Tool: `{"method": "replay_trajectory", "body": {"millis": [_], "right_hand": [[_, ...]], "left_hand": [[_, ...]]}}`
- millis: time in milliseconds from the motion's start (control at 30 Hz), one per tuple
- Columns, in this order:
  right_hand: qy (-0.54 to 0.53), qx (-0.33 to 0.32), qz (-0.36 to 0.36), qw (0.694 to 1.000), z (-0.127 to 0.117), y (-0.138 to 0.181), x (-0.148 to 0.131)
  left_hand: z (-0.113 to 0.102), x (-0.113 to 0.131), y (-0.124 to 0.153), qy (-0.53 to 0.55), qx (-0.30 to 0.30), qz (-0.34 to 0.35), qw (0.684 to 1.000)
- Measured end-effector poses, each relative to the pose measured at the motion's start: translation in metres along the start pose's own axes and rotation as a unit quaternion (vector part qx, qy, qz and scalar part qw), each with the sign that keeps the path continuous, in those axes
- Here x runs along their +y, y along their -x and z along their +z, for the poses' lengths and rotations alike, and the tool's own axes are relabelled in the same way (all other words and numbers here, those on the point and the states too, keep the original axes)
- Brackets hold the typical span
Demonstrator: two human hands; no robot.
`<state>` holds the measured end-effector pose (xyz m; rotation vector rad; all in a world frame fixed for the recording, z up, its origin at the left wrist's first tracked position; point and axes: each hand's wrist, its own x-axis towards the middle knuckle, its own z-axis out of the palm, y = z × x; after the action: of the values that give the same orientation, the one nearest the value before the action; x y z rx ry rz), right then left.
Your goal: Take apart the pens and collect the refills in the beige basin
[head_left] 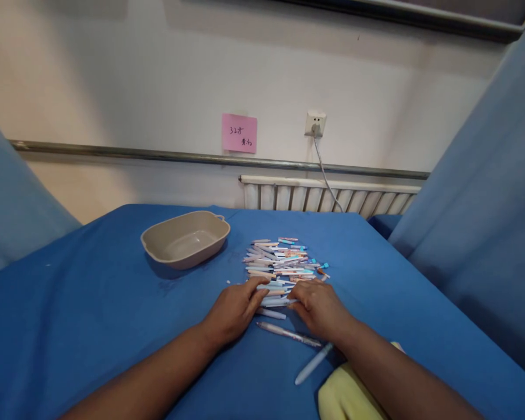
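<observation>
A heap of pens, white, grey, orange and light blue, lies mostly crosswise on a blue cloth. At the near left of the heap is my left hand, thumb and forefinger apart, their tips touching the pen ends. My right hand is curled at the right side, its fingers closed on the end of a pale pen. Closer to me lie a clear-barrelled pen and a light blue pen, loose and slanted. The undersides of both hands are hidden.
An oval beige basin stands left of the heap. A folded yellow cloth lies under my right forearm. Behind the blue-covered table are a radiator, a plugged-in cord and a pink note on the wall.
</observation>
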<state>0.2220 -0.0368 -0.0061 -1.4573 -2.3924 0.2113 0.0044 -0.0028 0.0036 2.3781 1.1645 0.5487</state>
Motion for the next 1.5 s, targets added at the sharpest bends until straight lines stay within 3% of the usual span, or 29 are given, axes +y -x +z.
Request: {"method": "replay_trajectory", "body": {"millis": [133,400,567,1033,1267,1367,1500], "right_hand": [[-0.002,0.016,0.008,1.0,0.0,0.0,0.002],[0.012,0.035,-0.011,0.999,-0.002,-0.001,-0.002],[0.014,0.042,-0.011,0.999,-0.001,0.0,0.002],[-0.033,0.022,-0.026,0.999,0.001,-0.002,0.002],[-0.007,0.055,-0.037,0.998,0.0,-0.002,0.002],[0.0,0.054,-0.037,0.998,0.0,-0.002,0.002],[-0.005,0.054,-0.046,0.997,0.0,-0.001,0.004]], "left_hand": [[-0.002,0.0,0.003,-0.011,0.023,0.09,0.996],[0.0,0.004,-0.001,0.067,-0.038,-0.007,0.997],[0.002,0.0,0.001,0.032,0.031,0.066,0.997],[0.005,-0.003,0.005,-0.104,0.029,0.112,0.988],[0.002,0.008,0.001,-0.105,-0.05,0.0,0.993],[0.002,0.008,0.001,-0.058,-0.01,0.007,0.998],[0.002,0.006,0.004,-0.025,0.04,0.094,0.994]]}}
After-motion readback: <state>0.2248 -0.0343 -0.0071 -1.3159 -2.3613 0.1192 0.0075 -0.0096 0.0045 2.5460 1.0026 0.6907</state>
